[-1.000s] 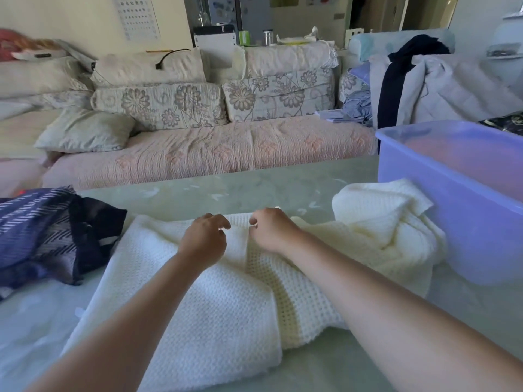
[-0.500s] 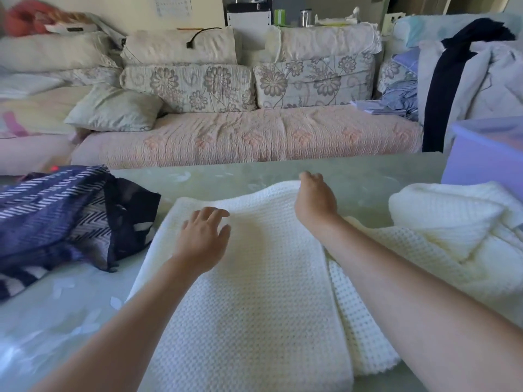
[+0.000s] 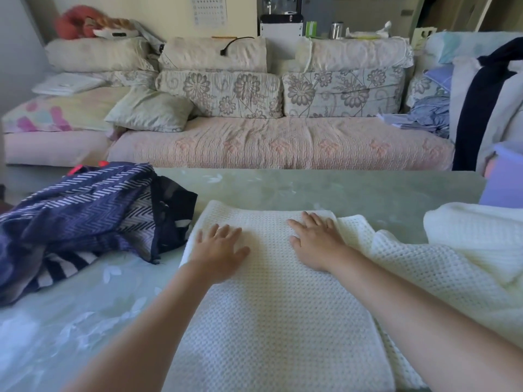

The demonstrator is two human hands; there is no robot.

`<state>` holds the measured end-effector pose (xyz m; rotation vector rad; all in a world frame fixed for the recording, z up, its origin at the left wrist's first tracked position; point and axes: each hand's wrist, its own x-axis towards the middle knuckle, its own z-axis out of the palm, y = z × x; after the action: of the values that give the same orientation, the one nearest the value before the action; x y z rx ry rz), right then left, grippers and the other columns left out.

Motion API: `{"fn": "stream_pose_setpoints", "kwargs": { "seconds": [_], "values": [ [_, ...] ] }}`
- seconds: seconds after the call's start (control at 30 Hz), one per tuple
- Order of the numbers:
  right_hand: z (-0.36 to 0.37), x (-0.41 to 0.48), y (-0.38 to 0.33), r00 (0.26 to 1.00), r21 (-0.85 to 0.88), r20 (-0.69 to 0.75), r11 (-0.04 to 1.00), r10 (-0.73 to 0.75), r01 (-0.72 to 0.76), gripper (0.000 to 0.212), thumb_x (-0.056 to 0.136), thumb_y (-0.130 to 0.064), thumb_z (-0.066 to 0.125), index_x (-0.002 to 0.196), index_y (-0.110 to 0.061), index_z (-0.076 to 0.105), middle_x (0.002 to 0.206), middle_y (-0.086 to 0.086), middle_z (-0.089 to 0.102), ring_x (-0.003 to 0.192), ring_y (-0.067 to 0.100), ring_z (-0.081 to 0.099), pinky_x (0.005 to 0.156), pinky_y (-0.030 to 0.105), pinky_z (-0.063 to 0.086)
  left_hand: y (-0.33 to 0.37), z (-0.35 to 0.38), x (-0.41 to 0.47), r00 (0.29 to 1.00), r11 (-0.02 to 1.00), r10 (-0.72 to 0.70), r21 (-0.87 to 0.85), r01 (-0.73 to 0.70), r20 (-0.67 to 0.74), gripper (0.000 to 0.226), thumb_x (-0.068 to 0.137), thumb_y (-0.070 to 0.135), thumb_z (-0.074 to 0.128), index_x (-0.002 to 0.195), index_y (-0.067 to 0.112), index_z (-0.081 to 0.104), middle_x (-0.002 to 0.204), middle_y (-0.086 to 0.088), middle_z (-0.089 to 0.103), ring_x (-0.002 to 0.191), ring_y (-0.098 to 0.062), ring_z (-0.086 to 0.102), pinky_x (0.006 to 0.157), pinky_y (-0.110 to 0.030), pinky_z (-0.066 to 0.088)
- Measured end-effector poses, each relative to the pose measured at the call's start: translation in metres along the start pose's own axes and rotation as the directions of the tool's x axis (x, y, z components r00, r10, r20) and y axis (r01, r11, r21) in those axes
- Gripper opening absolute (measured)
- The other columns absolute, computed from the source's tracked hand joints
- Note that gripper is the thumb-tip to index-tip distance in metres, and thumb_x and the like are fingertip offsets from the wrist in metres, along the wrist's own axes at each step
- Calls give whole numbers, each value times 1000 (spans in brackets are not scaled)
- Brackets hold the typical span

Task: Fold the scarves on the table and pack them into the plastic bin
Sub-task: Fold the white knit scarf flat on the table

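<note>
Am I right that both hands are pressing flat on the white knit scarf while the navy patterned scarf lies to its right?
Not quite: the head view shows the navy patterned scarf lying to the left of the white knit scarf, not its right. The left hand and right hand do press flat on it.

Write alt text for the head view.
The left hand and right hand press flat on a partly folded cream knit scarf on a pale green table. A navy patterned scarf lies crumpled to its left; a purple plastic bin shows at the right edge, a sofa behind.
</note>
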<state>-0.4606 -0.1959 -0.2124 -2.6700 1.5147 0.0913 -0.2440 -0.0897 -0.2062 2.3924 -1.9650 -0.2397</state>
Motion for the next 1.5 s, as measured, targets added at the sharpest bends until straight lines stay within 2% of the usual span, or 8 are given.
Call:
{"fn": "stream_pose_setpoints", "kwargs": {
  "seconds": [0.2, 0.37, 0.57, 0.73, 1.0, 1.23, 1.37, 1.5],
  "values": [
    [-21, 9, -89, 979, 147, -109, 971, -173, 188, 58, 103, -41, 37, 157, -24, 22, 165, 9, 13, 152, 23, 12, 120, 46, 18, -66, -21, -26, 919, 997, -15, 63, 43, -394, 55, 96, 44, 47, 148, 33, 33, 156, 2, 29, 145, -22, 18, 115, -42, 15],
    [-37, 39, -187, 934, 200, -139, 914, -330, 353, 72, 97, -40, 51, 157, -36, 12, 165, 8, 7, 150, 30, 16, 116, 46, 26, -146, -25, -42, 821, 983, -72, 98, 153, -566, 69, 81, 27, 69, 144, 29, 43, 153, -8, 35, 144, -31, 22, 115, -55, 17],
    [-25, 82, -276, 910, 213, -74, 885, -408, 414, 89, 90, -44, 61, 148, -62, -4, 164, -2, -23, 153, 27, -4, 114, 56, 29, -222, -28, -45, 811, 887, -407, 29, 461, -420, 113, 73, 72, 62, 150, 45, -16, 160, -4, -22, 144, -38, -26, 107, -75, 4],
    [-7, 136, -316, 942, 145, -21, 931, -336, 335, 83, 98, -30, 51, 143, -66, -9, 163, -8, -23, 152, 29, -9, 113, 65, 21, -286, -27, -22, 825, 863, -504, -104, 495, -254, 112, 66, 86, 55, 145, 55, -18, 163, 4, -11, 148, -38, -9, 107, -73, 18],
    [-13, 220, -330, 952, 73, 12, 949, -307, 306, 92, 93, -6, 43, 146, -64, -4, 165, -9, -17, 152, 28, -6, 117, 64, 15, -333, -54, 51, 901, 900, -426, 61, 431, -83, 98, 78, 84, 42, 147, 50, -18, 164, 3, 4, 141, -41, 18, 105, -56, 39],
    [-24, 251, -324, 956, -148, 24, 945, -291, 291, 91, 95, -13, 44, 143, -65, -14, 166, -4, -16, 152, 32, 0, 114, 58, 24, -335, -63, 63, 911, 910, -413, -38, 412, 3, 91, 87, 69, 48, 150, 48, -14, 164, 4, -3, 148, -41, 1, 112, -57, 30],
    [-23, 227, -302, 926, -21, -128, 934, -356, 357, 66, 100, -41, 45, 155, -47, 9, 167, 4, -4, 152, 29, 9, 117, 53, 21, -307, -65, 41, 901, 903, -426, 21, 429, -88, 80, 95, 53, 46, 153, 40, -7, 164, 2, -5, 150, -33, -6, 107, -66, 28],
    [-31, 186, -250, 837, -49, -328, 892, -439, 448, 40, 92, -18, 51, 130, -29, 59, 147, 3, 44, 132, 29, 43, 103, 37, 33, -245, -54, 4, 929, 944, -252, 141, 297, -271, 61, 95, 49, 45, 150, 32, 26, 156, -1, 26, 142, -27, 22, 105, -51, 34]
  ]
}}
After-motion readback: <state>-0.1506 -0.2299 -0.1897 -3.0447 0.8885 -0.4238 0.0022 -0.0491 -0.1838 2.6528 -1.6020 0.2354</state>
